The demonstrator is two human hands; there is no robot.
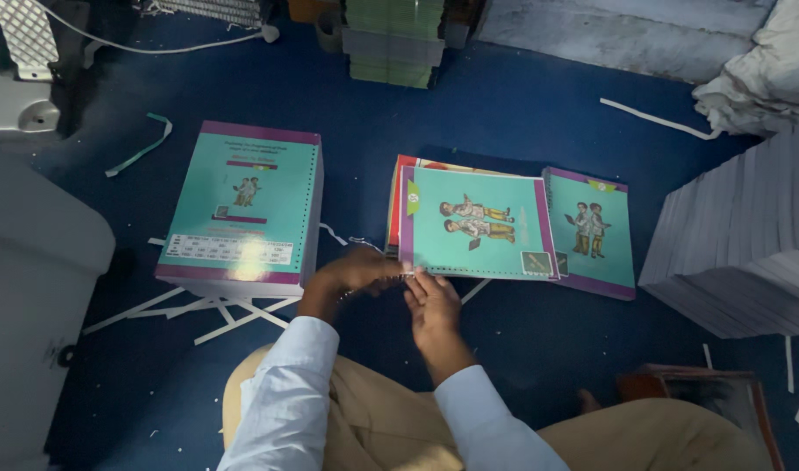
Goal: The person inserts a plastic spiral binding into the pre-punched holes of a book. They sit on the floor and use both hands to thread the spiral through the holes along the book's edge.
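- Right hand (434,301) is pressed, fingers bent, on near edge of teal booklet (475,224); firm hold cannot be told.
- Left hand (351,272) is curled at booklet's corner.
- Taller teal stack (242,205) is set well left.

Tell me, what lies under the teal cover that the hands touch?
Under the teal cover lies a stack of sheets; orange and red edges show at its left. Their faces are covered. Both hands touch its near edge.

Open blue floor (504,113) lies beyond the booklets and between the left stack of booklets (242,205) and the middle booklet (473,222). To the right a tall paper stack (748,244) blocks the way; paper strips (212,307) litter the floor beside the left stack.
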